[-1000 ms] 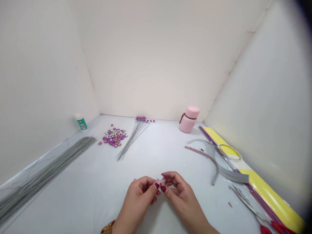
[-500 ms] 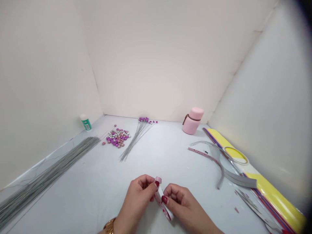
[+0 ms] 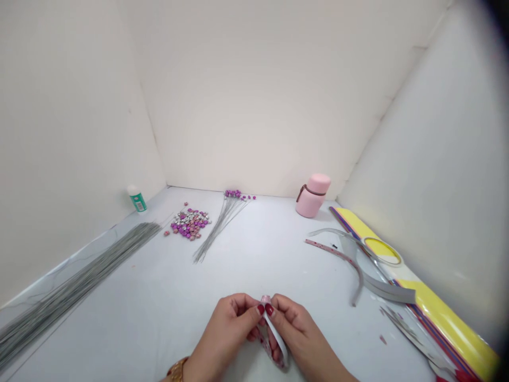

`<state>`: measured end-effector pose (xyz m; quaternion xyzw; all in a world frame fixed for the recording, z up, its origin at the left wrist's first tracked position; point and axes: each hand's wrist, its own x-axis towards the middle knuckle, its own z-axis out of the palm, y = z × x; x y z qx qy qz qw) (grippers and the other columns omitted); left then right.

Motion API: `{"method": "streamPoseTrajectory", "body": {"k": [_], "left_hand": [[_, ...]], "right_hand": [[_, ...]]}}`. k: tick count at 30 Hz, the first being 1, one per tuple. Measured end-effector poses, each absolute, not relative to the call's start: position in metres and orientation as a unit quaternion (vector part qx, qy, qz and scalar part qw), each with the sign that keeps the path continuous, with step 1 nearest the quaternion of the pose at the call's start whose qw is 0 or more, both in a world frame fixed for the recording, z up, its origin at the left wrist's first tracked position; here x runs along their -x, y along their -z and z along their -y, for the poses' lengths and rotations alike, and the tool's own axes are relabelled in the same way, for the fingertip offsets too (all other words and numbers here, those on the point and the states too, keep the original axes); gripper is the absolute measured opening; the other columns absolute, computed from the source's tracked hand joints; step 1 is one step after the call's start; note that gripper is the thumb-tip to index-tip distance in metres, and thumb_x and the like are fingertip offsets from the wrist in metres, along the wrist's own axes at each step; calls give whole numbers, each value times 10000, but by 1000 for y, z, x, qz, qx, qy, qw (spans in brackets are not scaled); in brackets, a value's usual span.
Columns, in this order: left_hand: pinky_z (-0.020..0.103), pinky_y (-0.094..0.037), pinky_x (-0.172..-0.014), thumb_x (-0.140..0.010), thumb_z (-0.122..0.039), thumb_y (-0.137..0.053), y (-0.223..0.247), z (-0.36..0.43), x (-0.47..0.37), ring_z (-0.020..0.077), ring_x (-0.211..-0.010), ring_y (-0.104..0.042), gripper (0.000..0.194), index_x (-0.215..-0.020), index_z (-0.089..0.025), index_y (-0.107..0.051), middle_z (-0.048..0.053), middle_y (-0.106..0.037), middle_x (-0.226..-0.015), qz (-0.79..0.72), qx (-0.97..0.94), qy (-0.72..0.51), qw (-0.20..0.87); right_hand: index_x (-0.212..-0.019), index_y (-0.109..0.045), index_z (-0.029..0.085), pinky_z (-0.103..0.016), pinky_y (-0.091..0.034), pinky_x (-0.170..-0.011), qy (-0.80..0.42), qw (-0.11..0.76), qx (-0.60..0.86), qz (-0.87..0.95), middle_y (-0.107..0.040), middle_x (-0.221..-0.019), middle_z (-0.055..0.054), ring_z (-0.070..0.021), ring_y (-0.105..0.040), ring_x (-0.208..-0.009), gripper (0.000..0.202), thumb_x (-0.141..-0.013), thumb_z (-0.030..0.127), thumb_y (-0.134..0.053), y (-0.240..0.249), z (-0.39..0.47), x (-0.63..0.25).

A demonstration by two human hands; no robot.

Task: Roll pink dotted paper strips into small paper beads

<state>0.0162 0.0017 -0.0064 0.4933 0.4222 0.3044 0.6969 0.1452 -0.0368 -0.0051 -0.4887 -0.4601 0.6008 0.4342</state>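
Near the front edge of the view, my left hand [image 3: 234, 329] and my right hand [image 3: 300, 331] meet with their thumbs side by side. Both pinch a narrow paper strip [image 3: 280, 344], white on one side and pink patterned on the other. A small pink folded end sticks up between the fingertips, and the rest of the strip loops down below them. A gold watch [image 3: 177, 370] is on my left wrist.
Grey wires [image 3: 79, 276] lie left, near a glue bottle [image 3: 137, 199]. Small stars [image 3: 191, 224] and star-tipped stems [image 3: 218, 227] lie farther back. A pink flask [image 3: 313, 196] stands back right, with paper strips [image 3: 392, 291], scissors [image 3: 413, 337], a tape roll [image 3: 382, 250] and yellow wrapping [image 3: 445, 318] at right.
My right hand has moved up along the strip to the folded end, so both thumbs now sit together. The loop below has swung slightly right.
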Motion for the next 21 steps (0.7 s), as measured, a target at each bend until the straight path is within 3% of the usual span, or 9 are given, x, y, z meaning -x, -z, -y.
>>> {"method": "streamPoseTrajectory", "body": {"k": [7, 10, 12, 16, 21], "left_hand": [[221, -344, -502, -693, -334, -612, 1, -5, -12, 108, -463, -487, 240, -585, -123, -569, -20, -543, -466, -438, -450, -326, 706], [204, -357, -531, -704, -300, -611, -3, -7, -9, 84, -494, -464, 211, -622, -107, -591, -4, -559, -554, -435, -380, -353, 736], [197, -357, -533, -706, -283, -614, -4, -8, -8, 78, -501, -456, 199, -625, -102, -589, -1, -550, -568, -426, -360, -359, 748], [189, -348, -519, -717, -282, -604, 1, -11, -6, 78, -504, -449, 205, -626, -99, -588, 2, -541, -556, -431, -381, -383, 723], [184, -360, -520, -715, -309, -607, 8, -14, -6, 80, -523, -473, 209, -679, -103, -597, 17, -567, -622, -455, -385, -394, 700]], "right_hand": [[-716, -487, 160, -188, -324, -405, -607, 433, 488, 454, -506, -492, 37, -72, -408, -383, 310, -861, 416, -390, 8, 35, -152], [-932, -534, 182, -226, -392, -497, -511, 439, 518, 528, -547, -600, 20, -107, -485, -495, 178, -852, 308, -436, 10, 34, -159], [-1049, -544, 216, -259, -422, -592, -420, 425, 508, 620, -584, -699, -8, -138, -532, -614, 239, -818, 209, -485, 8, 34, -163], [-918, -653, 253, -276, -434, -614, -350, 457, 415, 705, -608, -724, -35, -167, -557, -677, 234, -782, 126, -510, -1, 37, -171], [-743, -679, 229, -213, -404, -491, -460, 603, 451, 471, -551, -776, -19, -103, -508, -568, 81, -758, 258, -604, -13, 40, -175]]}}
